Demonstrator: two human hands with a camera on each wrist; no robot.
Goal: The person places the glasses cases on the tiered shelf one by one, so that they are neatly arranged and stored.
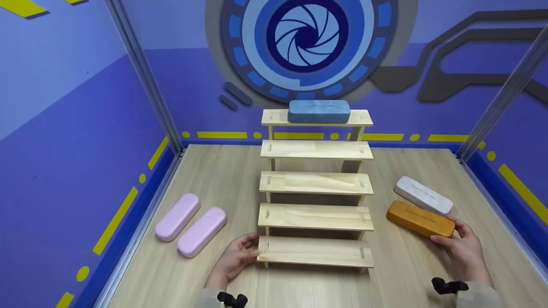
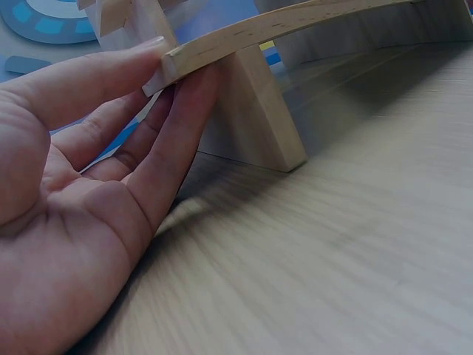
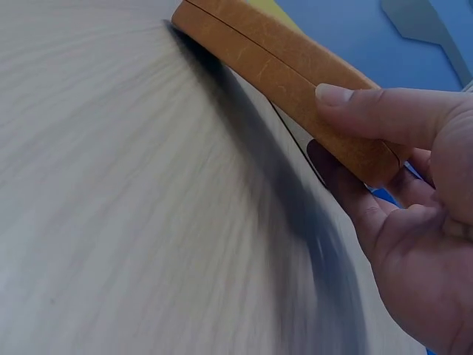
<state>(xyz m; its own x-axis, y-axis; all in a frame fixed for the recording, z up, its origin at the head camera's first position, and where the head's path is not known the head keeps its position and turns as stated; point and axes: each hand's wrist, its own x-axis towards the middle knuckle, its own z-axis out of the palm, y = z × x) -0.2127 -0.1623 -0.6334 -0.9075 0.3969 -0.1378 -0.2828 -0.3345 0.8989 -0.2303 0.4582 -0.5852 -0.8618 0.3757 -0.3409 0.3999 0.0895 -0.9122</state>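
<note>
A stepped wooden display rack stands mid-table. My left hand is at the left end of its lowest step; in the left wrist view the thumb lies at the edge of the board and fingers reach under it, pinching it. On the right, my right hand grips the near end of an orange glasses case, thumb on its side and fingers beneath. The right wrist view shows that end of the orange case tilted up over the table. A white glasses case lies just behind it.
Two pink glasses cases lie side by side at the left of the rack. A blue glasses case sits on the top step. Printed blue-purple walls with metal corner posts enclose the wooden table at the back and sides.
</note>
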